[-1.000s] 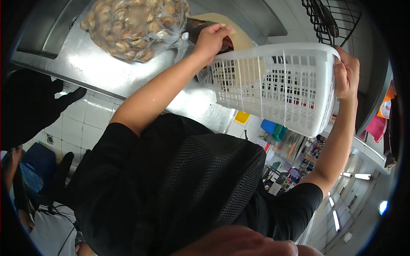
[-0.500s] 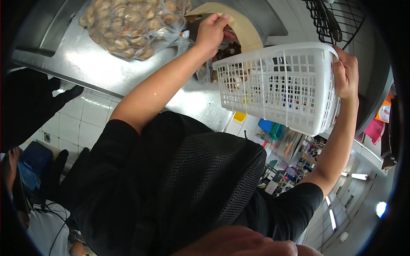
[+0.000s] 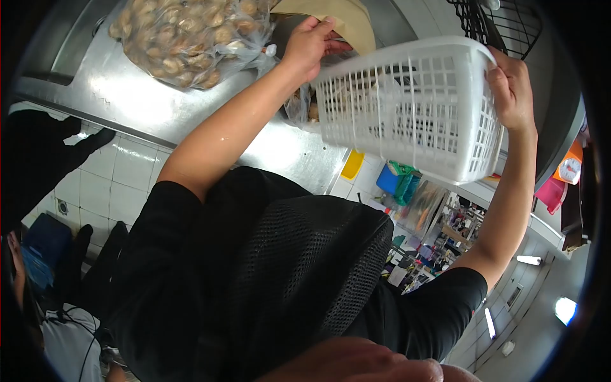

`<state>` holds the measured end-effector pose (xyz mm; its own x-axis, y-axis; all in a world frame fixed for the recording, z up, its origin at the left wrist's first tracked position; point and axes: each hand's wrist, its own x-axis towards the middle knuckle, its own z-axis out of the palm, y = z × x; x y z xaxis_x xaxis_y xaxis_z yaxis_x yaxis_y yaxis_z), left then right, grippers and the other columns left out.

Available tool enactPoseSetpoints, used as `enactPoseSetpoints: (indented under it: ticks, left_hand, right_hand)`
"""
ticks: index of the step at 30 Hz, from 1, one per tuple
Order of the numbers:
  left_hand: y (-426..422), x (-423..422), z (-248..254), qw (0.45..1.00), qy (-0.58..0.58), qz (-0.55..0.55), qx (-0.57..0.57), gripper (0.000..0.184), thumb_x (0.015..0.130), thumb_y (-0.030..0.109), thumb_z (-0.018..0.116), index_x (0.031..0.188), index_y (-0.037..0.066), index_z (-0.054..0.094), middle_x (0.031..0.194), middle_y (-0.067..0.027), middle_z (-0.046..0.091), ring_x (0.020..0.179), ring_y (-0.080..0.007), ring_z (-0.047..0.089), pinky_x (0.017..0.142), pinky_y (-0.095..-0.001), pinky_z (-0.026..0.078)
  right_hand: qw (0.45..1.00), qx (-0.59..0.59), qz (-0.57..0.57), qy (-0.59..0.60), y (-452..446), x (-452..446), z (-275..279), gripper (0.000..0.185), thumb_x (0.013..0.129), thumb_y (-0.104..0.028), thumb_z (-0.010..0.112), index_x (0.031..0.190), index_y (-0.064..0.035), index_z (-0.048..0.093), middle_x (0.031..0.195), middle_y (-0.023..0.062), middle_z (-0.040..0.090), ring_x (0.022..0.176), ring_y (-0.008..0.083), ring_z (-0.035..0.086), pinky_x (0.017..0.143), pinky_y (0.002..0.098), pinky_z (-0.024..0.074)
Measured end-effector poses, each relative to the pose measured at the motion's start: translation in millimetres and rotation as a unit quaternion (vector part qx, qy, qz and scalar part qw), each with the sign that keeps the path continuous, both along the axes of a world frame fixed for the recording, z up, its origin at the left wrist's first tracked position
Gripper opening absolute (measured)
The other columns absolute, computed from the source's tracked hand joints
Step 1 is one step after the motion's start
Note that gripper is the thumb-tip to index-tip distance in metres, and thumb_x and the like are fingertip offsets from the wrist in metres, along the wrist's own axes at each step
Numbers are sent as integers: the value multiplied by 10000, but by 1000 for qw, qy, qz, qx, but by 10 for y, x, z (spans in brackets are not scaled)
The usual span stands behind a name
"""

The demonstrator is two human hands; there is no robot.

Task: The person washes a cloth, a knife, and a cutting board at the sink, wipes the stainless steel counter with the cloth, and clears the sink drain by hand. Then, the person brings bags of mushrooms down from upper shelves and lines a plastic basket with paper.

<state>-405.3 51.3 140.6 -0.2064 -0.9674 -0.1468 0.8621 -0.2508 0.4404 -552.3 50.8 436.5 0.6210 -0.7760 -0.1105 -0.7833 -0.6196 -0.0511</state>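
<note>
My right hand [image 3: 513, 89] is wrapped round the far-right end of a white plastic basket [image 3: 468, 121] and holds it up, tilted. The basket's left end is low, close to a tan container [image 3: 353, 22] of cardboard or thick paper. Thumb and fingers of my left hand [image 3: 309, 48] are closed at that container's edge. Its inside is mostly hidden behind the hand and basket. A clear plastic bag [image 3: 197, 41] full of brown, rounded mushrooms lies to the left. Below my left hand, more clear plastic [image 3: 299, 108] with brown pieces shows partly.
Everything rests on a steel counter [image 3: 133, 76] beside a sink basin [image 3: 54, 60]. A black wire rack [image 3: 519, 28] stands at upper right, and an orange scale [image 3: 568, 169] farther right. Another person's dark-clothed legs [image 3: 38, 159] are at the left, over the tiled floor [image 3: 127, 169].
The basket has risen and tipped further toward the left, raised by my right hand. My left hand has shifted slightly left, and the tan container's visible opening has become covered.
</note>
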Motion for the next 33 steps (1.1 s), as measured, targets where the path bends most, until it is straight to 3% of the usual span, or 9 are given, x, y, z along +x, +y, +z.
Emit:
enactPoseSetpoints:
  ticks: [9,16,20,23,27,33]
  left_hand:
    - [23,17,-34,1000,-21,-6,3,212,941,245,469,1006,49,516,921,-99,633,763,-208,639,705,-306,479]
    - [-4,0,-69,1000,-6,-2,-6,214,936,254,482,993,50,512,904,-97,629,772,-212,637,716,-314,480]
    - [-1,-19,-111,1000,-26,-4,-10,217,935,258,481,985,48,508,907,-102,626,775,-211,633,719,-320,479]
    - [32,-12,-96,1000,-15,-9,-5,216,935,258,483,985,48,501,904,-103,625,785,-213,632,723,-321,479]
    - [51,5,-81,999,-32,-18,-8,213,933,254,486,986,48,494,903,-105,623,799,-215,631,728,-322,479]
    - [171,-40,99,998,-45,-47,-22,201,933,244,484,990,53,509,903,-105,625,813,-228,632,747,-338,488]
  right_hand:
    - [998,3,3,67,44,-63,7,364,814,-321,439,699,20,496,514,149,417,458,309,382,464,351,326]
    - [998,-8,-53,-19,131,-190,124,366,821,-337,438,732,10,513,532,131,405,462,273,384,474,349,334]
    - [999,13,-6,51,188,-189,94,377,827,-336,436,739,23,513,525,102,413,485,208,404,487,332,341]
    - [997,3,-69,-36,225,-286,123,366,829,-324,434,714,19,489,530,138,391,473,260,368,473,342,318]
    - [999,-12,-23,25,360,-287,118,346,817,-304,435,668,9,442,521,134,339,456,269,336,463,347,297]
    - [998,-25,-66,3,1079,-642,169,348,795,-306,425,659,14,450,550,142,373,480,286,365,474,358,305]
